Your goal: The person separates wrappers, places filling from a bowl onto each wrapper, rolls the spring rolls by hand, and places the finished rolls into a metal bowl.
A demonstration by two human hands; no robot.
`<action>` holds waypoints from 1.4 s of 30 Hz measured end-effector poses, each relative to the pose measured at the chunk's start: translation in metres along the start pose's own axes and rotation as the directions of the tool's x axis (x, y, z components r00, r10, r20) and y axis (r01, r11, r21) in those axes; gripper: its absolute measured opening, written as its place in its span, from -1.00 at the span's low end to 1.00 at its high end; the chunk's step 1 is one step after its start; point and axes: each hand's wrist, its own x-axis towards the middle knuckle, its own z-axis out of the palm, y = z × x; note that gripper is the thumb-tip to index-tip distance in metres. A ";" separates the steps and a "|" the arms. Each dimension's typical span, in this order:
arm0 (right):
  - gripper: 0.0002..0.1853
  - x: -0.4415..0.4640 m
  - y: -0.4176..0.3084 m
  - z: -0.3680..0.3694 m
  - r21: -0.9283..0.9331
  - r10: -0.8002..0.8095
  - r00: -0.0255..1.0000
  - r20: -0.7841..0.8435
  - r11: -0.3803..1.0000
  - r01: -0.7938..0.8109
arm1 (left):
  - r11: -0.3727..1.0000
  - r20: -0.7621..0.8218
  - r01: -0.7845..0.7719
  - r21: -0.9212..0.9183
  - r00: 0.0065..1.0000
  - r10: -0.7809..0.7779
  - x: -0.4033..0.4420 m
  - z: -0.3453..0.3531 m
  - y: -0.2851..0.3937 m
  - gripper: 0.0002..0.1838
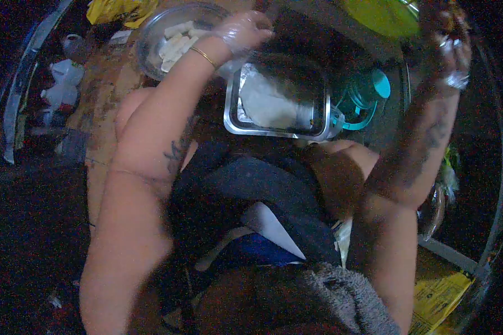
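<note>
Beyond the metal tray (279, 132) | left hand (246, 33) curled, pinch unclear | right hand (452, 47) shadowed, cannot tell | best lift 2 wrists clear of rim

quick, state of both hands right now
left hand: fingers curled near the bowl, grip can't be told
right hand: in shadow, open or closed can't be told
</note>
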 end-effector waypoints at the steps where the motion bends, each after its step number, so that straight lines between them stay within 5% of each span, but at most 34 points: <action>1: -0.59 -0.021 0.017 0.005 0.050 0.040 0.999 0.036 0.998 -0.042 | 1.000 0.025 0.021 -0.010 0.999 -0.021 0.001 0.001 0.002 -0.65; 3: -0.57 -0.067 0.064 0.026 0.134 0.116 0.983 0.139 0.982 -0.135 | 1.000 0.008 0.003 -0.004 1.000 -0.003 0.001 0.010 0.002 -0.65; 4: -0.59 -0.102 0.099 0.047 0.054 0.058 0.942 0.331 0.995 -0.080 | 1.000 -0.002 -0.005 0.001 1.000 0.005 0.000 0.015 0.001 -0.65; 6: -0.60 -0.140 0.165 0.056 -0.178 0.158 0.878 0.452 0.980 -0.085 | 0.999 0.046 0.027 -0.019 0.999 -0.026 -0.004 0.025 0.003 -0.65; 8: -0.63 -0.129 0.224 0.010 -0.395 0.374 0.841 0.391 0.894 -0.213 | 0.999 0.091 0.048 0.024 0.995 -0.050 -0.008 0.032 0.007 -0.65; 9: -0.64 -0.141 0.246 0.004 -0.363 0.544 0.776 0.320 0.826 -0.430 | 0.996 0.110 0.049 0.077 0.992 -0.058 -0.010 0.036 0.012 -0.65; 12: -0.66 -0.148 0.340 -0.051 -0.820 0.570 0.807 0.153 0.529 -0.218 | 0.992 0.193 0.067 0.109 0.977 -0.088 -0.009 0.060 0.000 -0.65; 13: -0.59 -0.152 0.354 -0.055 -0.990 0.552 0.832 0.041 0.135 -0.040 | 0.990 0.229 0.050 0.133 0.970 -0.080 -0.008 0.069 -0.005 -0.65; 16: -0.52 -0.160 0.351 -0.046 -0.970 0.740 0.671 -0.029 0.142 -0.199 | 0.976 0.277 -0.010 0.218 0.960 -0.052 -0.006 0.083 0.001 -0.69; 17: -0.46 -0.155 0.356 -0.056 -1.000 0.722 0.692 0.015 0.008 0.013 | 0.972 0.310 -0.031 0.232 0.950 -0.044 -0.003 0.096 -0.004 -0.70; 23: -0.34 -0.127 0.337 -0.096 -0.994 0.669 0.742 0.040 0.106 -0.042 | 0.918 0.514 -0.096 0.385 0.849 -0.126 0.014 0.128 0.007 -0.72; 26: -0.34 -0.121 0.337 -0.116 -0.982 0.655 0.755 0.017 -0.129 0.135 | 0.928 0.601 -0.143 0.343 0.793 -0.100 0.006 0.167 -0.006 -0.73; 29: -0.41 -0.132 0.329 -0.100 -0.884 0.646 0.762 0.043 -0.331 0.331 | 0.947 0.501 -0.055 0.316 0.857 -0.118 -0.006 0.210 -0.021 -0.75; 33: -0.55 -0.143 0.338 -0.100 -0.935 0.492 0.868 0.058 -0.277 0.220 | 0.929 0.456 -0.033 0.369 0.877 -0.150 -0.017 0.200 0.019 -0.76; 39: -0.56 -0.122 0.316 -0.116 -0.958 0.615 0.787 -0.050 -0.252 0.135 | 0.894 0.610 -0.051 0.444 0.748 -0.260 0.004 0.202 -0.002 -0.75; 42: -0.53 -0.110 0.317 -0.125 -0.969 0.619 0.777 -0.115 -0.243 0.050 | 0.911 0.583 -0.086 0.403 0.791 -0.183 0.005 0.195 -0.006 -0.76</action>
